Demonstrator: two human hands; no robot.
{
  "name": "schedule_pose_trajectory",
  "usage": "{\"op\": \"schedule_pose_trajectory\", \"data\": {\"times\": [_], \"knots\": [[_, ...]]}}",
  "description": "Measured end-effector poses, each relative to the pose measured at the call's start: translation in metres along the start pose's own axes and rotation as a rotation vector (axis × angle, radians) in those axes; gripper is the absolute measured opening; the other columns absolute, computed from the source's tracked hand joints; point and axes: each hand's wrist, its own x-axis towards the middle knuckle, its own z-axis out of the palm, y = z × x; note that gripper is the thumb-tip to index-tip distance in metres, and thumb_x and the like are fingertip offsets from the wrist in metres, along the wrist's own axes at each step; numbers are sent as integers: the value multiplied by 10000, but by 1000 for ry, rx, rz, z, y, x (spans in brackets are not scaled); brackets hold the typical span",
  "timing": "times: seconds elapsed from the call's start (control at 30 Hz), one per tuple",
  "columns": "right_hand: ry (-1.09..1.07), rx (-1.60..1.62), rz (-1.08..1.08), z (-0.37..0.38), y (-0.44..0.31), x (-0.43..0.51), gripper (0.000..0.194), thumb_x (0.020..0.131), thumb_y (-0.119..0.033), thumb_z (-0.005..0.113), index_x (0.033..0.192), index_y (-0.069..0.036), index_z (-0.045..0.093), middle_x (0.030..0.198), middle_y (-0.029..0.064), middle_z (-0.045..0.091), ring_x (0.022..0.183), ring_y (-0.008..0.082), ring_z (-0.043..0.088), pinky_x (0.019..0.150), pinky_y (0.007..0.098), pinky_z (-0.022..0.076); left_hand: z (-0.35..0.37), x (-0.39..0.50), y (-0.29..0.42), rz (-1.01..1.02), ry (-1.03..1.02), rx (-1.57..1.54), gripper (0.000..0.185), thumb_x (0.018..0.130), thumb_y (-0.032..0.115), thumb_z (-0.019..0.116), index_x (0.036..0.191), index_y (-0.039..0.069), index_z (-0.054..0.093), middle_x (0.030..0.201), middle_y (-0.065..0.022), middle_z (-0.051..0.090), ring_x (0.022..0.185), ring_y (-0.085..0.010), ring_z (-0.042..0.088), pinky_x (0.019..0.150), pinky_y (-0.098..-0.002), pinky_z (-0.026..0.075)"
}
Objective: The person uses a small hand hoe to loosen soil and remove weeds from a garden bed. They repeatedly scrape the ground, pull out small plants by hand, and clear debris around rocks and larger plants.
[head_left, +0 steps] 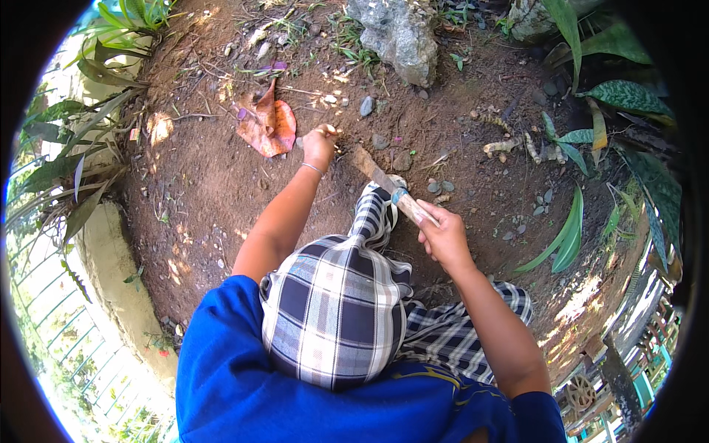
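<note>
My right hand [443, 232] grips the pale wooden handle of an old knife [382, 178]. Its short blade looks rusty, and a blue band wraps the place where blade meets handle. The blade points up and left, over brown soil [205, 183]. Left of the blade tip, my left hand [319, 146] is low over the ground with its fingers curled; whether something small is between them cannot be made out. A large dried reddish-brown leaf [282, 130] lies just left of that hand. My knee under checked cloth [335, 299] rises between my arms.
A big grey rock [401, 39] stands at the top. Pale root pieces [501, 146] lie at the right, near broad-leaved snake plants [628, 97]. A low concrete edging [113, 266] and a wire fence [72, 326] run along the left. Small stones [367, 106] dot the soil.
</note>
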Motion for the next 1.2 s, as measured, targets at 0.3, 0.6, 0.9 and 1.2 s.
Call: {"op": "schedule_pose_trajectory", "data": {"times": [0.3, 0.6, 0.9, 1.2], "knots": [[121, 198, 59, -63, 1, -79, 394, 913, -128, 515, 1284, -7, 463, 602, 18, 517, 383, 33, 385, 319, 182, 307, 8, -8, 27, 489, -262, 318, 288, 721, 31, 608, 992, 119, 650, 1031, -140, 605, 952, -327, 585, 837, -384, 479], [444, 183, 57, -131, 18, -140, 371, 909, -147, 520, 1263, -39, 504, 575, 15, 507, 376, 40, 394, 321, 184, 323, -39, 47, 28, 100, 387, 9, 239, 706, -10, 603, 889, 113, 696, 803, -102, 654, 741, -279, 604, 717, -373, 483], [376, 331, 79, -118, 77, -75, 348, 916, -171, 510, 1239, -44, 526, 574, 14, 512, 371, 48, 389, 323, 201, 318, 55, -64, 152, 772, -501, 439, 585, 686, 498, 681, 1070, 77, 551, 1022, -103, 567, 1019, -291, 515, 848, -388, 429], [303, 297, 75, -139, 100, -68, 374, 895, -203, 566, 1220, -20, 536, 577, 16, 522, 381, 60, 423, 336, 205, 339, 89, -41, 150, 948, -519, 260, 171, 772, 94, 587, 933, 38, 569, 860, -146, 608, 846, -314, 596, 742, -378, 486]]}}
